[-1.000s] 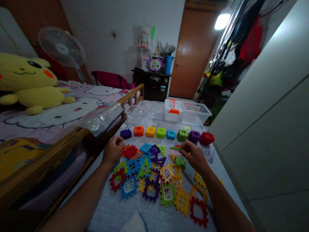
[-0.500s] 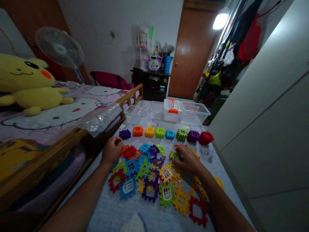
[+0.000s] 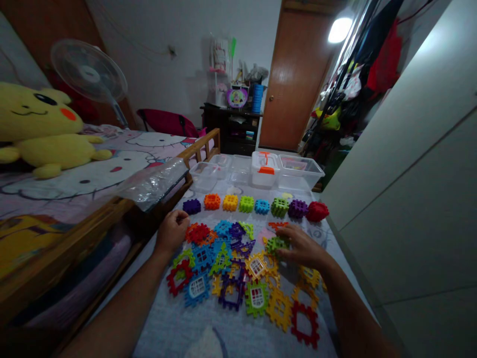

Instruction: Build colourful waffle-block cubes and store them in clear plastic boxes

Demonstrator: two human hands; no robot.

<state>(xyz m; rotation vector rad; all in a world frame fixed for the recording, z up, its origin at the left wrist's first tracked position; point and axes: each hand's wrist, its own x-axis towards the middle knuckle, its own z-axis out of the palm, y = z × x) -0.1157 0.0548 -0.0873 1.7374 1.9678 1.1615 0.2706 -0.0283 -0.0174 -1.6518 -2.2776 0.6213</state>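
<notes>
Notched plastic building pieces in several colours lie in a loose pile on the blue cloth. My right hand [image 3: 303, 247] is closed on a green square building piece [image 3: 276, 244], over the pile's right side. Beside the pile's left end, my left hand [image 3: 172, 231] rests with fingers curled in; nothing shows in them. The red pieces [image 3: 198, 232] are nearest to it. A green triangular piece [image 3: 221, 260] lies mid-pile. Toward me are a yellow window piece [image 3: 279, 308] and a red square frame [image 3: 294, 329].
Behind the pile runs a row of one-colour stacks, from a dark purple stack [image 3: 191, 206] to a red stack [image 3: 318, 212]. Farther back stand clear plastic boxes, one lidded box [image 3: 265, 171] with orange clips. A wooden bed rail [image 3: 104, 219] borders the left, a white cabinet [image 3: 413, 189] the right.
My right hand has shifted a little to the right with the green piece, which shows more fully now. Yellow pieces under my right forearm have come into view. My left hand stays put.
</notes>
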